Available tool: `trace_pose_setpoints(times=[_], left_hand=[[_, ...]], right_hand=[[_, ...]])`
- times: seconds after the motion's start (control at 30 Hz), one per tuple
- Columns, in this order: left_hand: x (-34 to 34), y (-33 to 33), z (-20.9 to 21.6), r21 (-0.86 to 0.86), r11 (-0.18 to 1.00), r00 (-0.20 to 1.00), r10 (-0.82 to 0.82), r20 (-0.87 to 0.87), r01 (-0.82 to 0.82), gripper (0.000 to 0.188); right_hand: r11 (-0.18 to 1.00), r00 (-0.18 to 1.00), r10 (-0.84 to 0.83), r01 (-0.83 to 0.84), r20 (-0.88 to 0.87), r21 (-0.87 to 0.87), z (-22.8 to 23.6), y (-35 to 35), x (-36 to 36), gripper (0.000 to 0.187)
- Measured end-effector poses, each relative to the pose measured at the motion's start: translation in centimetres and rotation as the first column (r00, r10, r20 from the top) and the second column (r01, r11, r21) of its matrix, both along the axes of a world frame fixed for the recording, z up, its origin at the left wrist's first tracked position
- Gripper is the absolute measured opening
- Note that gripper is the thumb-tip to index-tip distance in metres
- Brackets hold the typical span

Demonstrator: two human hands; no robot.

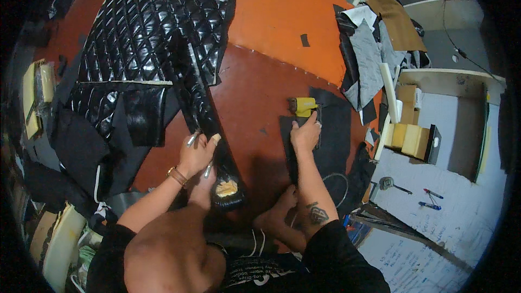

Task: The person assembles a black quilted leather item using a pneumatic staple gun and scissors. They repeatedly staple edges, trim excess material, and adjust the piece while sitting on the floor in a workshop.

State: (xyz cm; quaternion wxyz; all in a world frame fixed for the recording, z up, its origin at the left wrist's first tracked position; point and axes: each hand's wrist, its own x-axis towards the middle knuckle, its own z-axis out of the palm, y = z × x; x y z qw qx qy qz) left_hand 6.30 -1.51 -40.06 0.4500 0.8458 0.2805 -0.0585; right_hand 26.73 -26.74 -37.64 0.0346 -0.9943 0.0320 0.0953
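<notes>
My left hand [196,154] is closed round a slim silver metal tool [208,170], whose ends stick out of the fist; its kind is hidden. Beside and partly under that hand lies a long, glossy black upholstered strip [225,165], with a yellowish patch at its near end. Out to the right, my right hand [306,133] grips a yellow-and-black staple gun [304,106], resting over dark fabric [332,130]. The strip's far end overlaps a black diamond-quilted panel [154,27] with a pale edge.
Orange and red-brown sheeting [282,16] covers the work surface. Black fabric pieces [81,135] lie left, grey and brown scraps [369,49] at the far right. A white board [429,184] bears foam blocks [410,138] and pens [431,198]. A thin hose [346,187] curves beside my right forearm.
</notes>
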Motion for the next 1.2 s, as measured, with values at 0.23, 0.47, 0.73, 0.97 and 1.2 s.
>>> trace_pose_setpoints(times=[0.23, 0.47, 0.73, 0.97, 1.2], left_hand=[[-1.0, 0.0, 1.1, 0.205, 0.978, 0.996, -0.060, 0.059, 0.046, 0.044], [-1.1, 0.3, 1.9, 0.144, 0.989, 1.000, 0.012, 0.018, -0.014, 0.039], [-1.7, 0.0, 0.5, 0.164, 0.983, 0.996, 0.080, 0.035, -0.085, 0.039], [-1.9, 0.0, 0.3, 0.121, 0.983, 0.984, 0.123, 0.131, -0.139, 0.042], [-1.9, 0.2, 0.5, 0.109, 0.985, 0.989, 0.125, 0.076, -0.133, 0.043]], right_hand=[[0.955, 0.959, 0.173, -0.107, -0.227, 0.276, 3.6, -1.3, 3.3, 0.066], [0.699, 0.475, 0.714, -0.525, -0.515, 0.485, 11.8, 3.1, -0.6, 0.055], [0.346, 0.165, 0.872, -0.874, -0.460, 0.341, 10.1, 7.8, -4.0, 0.054], [0.385, 0.218, 0.850, -0.878, -0.479, 0.283, 9.1, 9.4, -4.3, 0.044], [0.403, 0.250, 0.845, -0.878, -0.473, 0.256, 9.9, 11.5, -3.6, 0.036]])
